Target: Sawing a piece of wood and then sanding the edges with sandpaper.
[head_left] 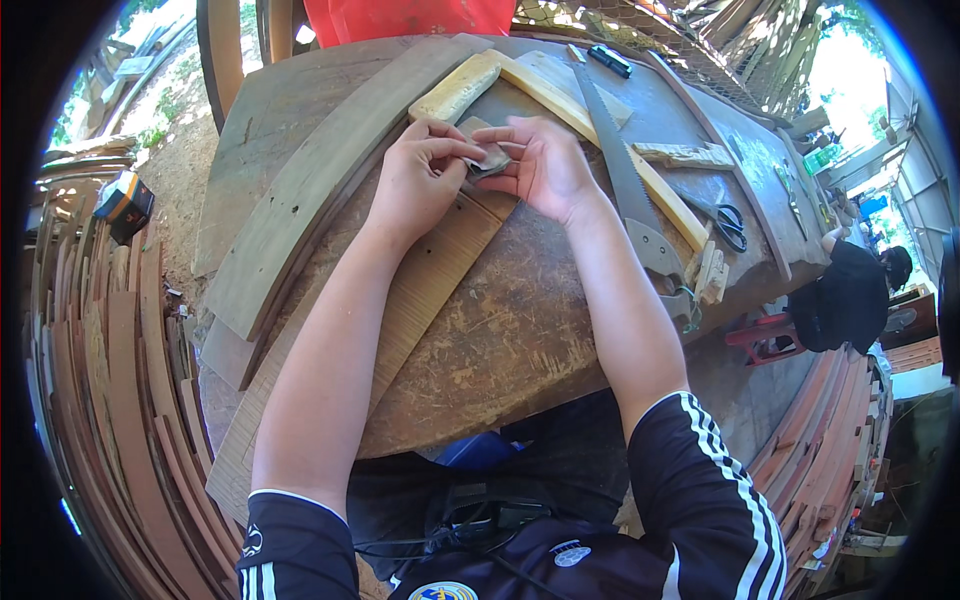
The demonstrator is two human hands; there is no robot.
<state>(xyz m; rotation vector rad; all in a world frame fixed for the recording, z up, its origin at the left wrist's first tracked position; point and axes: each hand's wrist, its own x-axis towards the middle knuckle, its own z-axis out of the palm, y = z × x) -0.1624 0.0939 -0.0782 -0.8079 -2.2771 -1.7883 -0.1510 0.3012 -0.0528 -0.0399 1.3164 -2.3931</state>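
Over the work table (500, 340), both my hands come together on a small folded piece of grey-tan sheet (492, 163), which looks like sandpaper. My left hand (422, 178) pinches its left edge between thumb and fingertips. From the other side, my right hand (545, 165) grips it with curled fingers. Under my wrists lies a long ridged brown strip (430, 290), slanting toward the lower left. A wide grey plank (325, 190) rests just left of my left hand. Beyond the hands, two pale wood pieces (458, 85) meet at an angle.
A handsaw (622, 165) lies right of my right hand, with dark-handled scissors (730, 228) and wood offcuts (712, 275) nearby. Timber stacks (120, 400) flank the table. A person in black (845, 295) is at the right, by a red plastic chair (765, 335).
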